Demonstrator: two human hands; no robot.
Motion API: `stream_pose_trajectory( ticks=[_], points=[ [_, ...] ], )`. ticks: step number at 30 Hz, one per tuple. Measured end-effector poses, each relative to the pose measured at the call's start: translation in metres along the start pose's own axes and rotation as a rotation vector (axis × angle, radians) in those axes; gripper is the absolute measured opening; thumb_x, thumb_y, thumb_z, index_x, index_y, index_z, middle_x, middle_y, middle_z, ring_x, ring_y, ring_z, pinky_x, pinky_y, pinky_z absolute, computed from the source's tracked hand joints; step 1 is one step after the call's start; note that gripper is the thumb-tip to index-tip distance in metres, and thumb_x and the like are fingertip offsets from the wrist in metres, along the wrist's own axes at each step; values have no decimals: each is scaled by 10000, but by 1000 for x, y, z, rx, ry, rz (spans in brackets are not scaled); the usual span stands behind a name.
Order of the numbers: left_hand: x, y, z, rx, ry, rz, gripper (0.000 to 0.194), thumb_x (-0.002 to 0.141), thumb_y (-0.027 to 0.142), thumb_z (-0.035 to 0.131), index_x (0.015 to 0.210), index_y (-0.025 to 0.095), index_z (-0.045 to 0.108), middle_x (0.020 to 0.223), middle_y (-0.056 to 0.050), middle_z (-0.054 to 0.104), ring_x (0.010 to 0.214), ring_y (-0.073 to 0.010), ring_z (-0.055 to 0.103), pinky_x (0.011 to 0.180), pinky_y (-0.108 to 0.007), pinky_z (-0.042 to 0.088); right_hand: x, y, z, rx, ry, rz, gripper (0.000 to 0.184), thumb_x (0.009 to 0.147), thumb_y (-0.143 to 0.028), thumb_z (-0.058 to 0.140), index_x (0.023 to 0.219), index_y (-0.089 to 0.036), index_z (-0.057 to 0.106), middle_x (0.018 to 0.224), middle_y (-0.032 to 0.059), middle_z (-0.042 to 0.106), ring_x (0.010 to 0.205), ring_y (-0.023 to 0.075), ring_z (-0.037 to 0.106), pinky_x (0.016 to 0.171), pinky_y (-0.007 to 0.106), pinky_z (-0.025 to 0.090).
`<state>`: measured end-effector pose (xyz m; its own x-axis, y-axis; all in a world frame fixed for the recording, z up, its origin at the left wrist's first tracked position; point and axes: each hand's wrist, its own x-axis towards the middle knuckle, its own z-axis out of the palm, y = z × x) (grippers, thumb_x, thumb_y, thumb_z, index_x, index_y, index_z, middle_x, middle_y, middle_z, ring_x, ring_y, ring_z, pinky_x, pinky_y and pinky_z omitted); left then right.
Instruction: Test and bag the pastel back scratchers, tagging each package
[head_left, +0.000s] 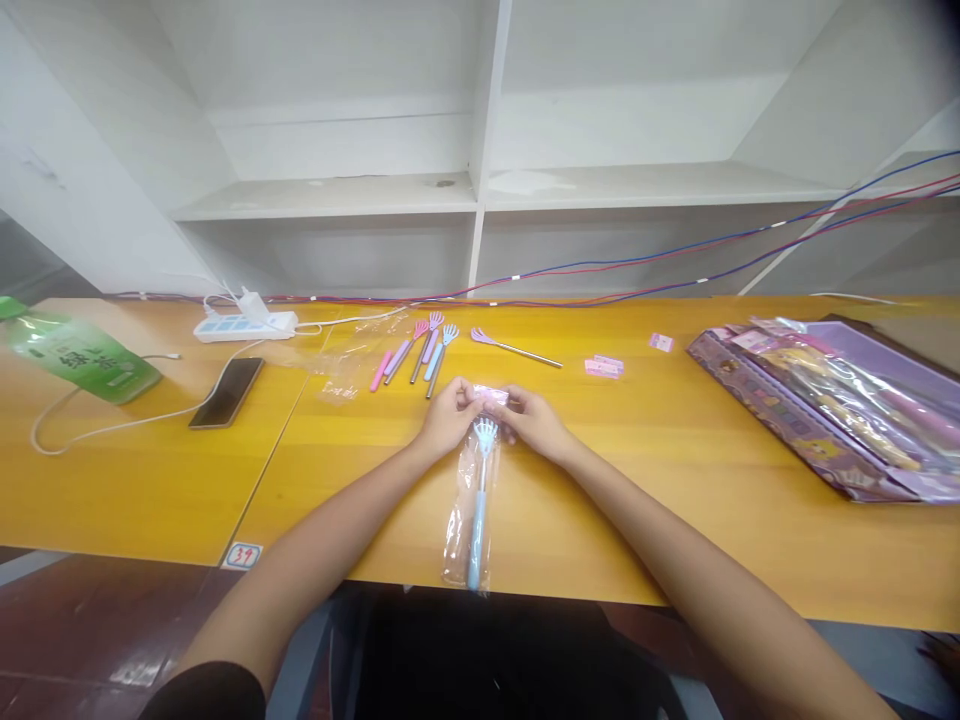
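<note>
A blue back scratcher (478,515) lies inside a clear plastic bag (455,540), its claw end toward my hands and its handle at the table's front edge. Across the top of the bag is a pink card (491,395). My left hand (452,415) pinches the card's left side, and my right hand (531,420) grips its right side. Both thumbs press near the card's lower edge. Beyond my hands lie several back scratchers and handles in pink, purple and blue (431,350). One purple back scratcher (517,350) lies apart from them.
Pink cards (604,367) and another card (661,342) lie right of centre. A purple box (795,420) of bagged back scratchers stands at right. To the left are a phone (227,392), a power strip (244,325) and a green pouch (82,355). Cables run along the shelf.
</note>
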<state>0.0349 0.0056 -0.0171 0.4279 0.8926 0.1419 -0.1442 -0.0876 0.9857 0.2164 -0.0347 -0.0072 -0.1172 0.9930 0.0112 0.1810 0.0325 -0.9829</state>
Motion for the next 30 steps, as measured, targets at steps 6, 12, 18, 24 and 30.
stream_pose_trajectory(
  ticks=[6, 12, 18, 24, 30],
  points=[
    [2, -4, -2, 53, 50, -48, 319, 900, 349, 722, 860, 232, 427, 719, 51, 592, 687, -135, 609, 658, -241, 462, 0, -3, -8, 36, -46, 10, 536, 825, -727, 741, 832, -227, 549, 593, -38, 643, 474, 144, 618, 499, 271, 509],
    [5, -7, -2, 20, 94, -74, 263, 891, 270, 697, 848, 227, 441, 685, 68, 494, 620, -109, 500, 618, -221, 411, 2, -5, -14, 112, -93, 49, 570, 783, -749, 773, 843, -208, 605, 652, -19, 663, 560, 158, 677, 597, 303, 601],
    [6, -8, -2, -13, 84, -100, 198, 906, 248, 647, 896, 231, 450, 748, 59, 558, 640, -110, 559, 637, -218, 456, 3, -4, -19, 149, -118, 86, 569, 769, -735, 801, 825, -200, 615, 687, -1, 665, 594, 159, 682, 634, 310, 614],
    [4, -3, -7, 183, -48, 6, 97, 942, 271, 615, 984, 200, 666, 771, 20, 655, 659, -122, 596, 687, -240, 485, 10, 6, -26, 134, -12, -25, 502, 819, -676, 765, 946, -200, 675, 717, -24, 633, 652, 153, 635, 687, 323, 590],
    [6, 0, -11, 51, 12, -13, 314, 911, 359, 693, 1145, 159, 753, 812, -27, 734, 617, -130, 610, 636, -264, 512, 22, 12, -25, 101, 132, -88, 590, 793, -679, 757, 1108, -185, 682, 742, -23, 643, 636, 138, 590, 647, 298, 531]
  ],
)
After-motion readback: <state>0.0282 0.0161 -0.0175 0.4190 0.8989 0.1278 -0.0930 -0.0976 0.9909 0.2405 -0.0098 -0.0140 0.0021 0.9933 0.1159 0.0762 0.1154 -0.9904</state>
